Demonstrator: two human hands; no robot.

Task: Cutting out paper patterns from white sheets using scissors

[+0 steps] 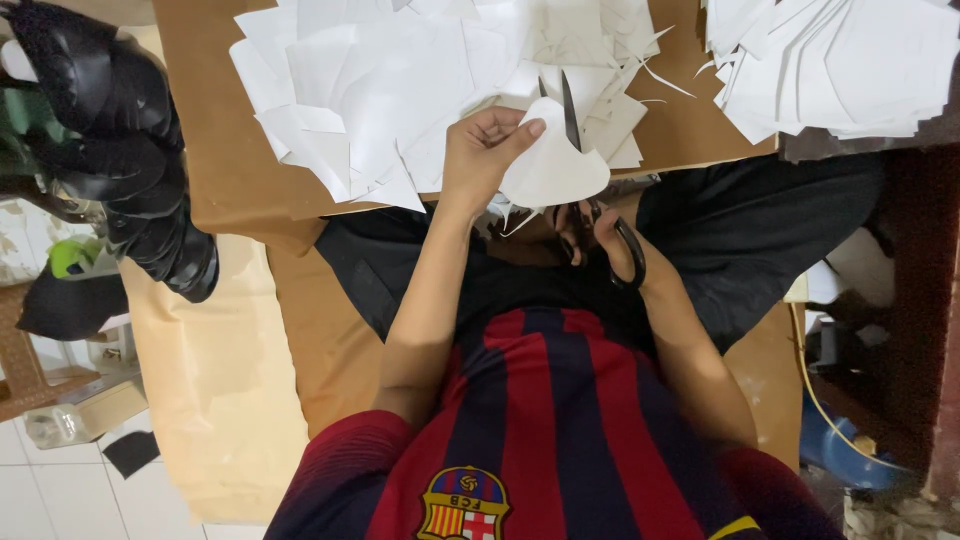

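The left hand point(487, 150) pinches a rounded white paper piece point(552, 165) — the right hand point(605, 235) grips black-handled scissors point(585, 170), blades open in it.

White cut pieces point(400, 90) and a second stack point(830, 60) run off the top edge. The scissors' point(590, 180) pivot hides behind the held piece point(555, 165); right-hand fingers point(610, 235) partly concealed.

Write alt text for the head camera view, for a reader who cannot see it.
Seen from above, a seated person's right hand works black-handled scissors, blades open, into a white sheet held by the left hand. Heaps of cut white pieces cover the brown board ahead; stacked black shoes stand at the left.
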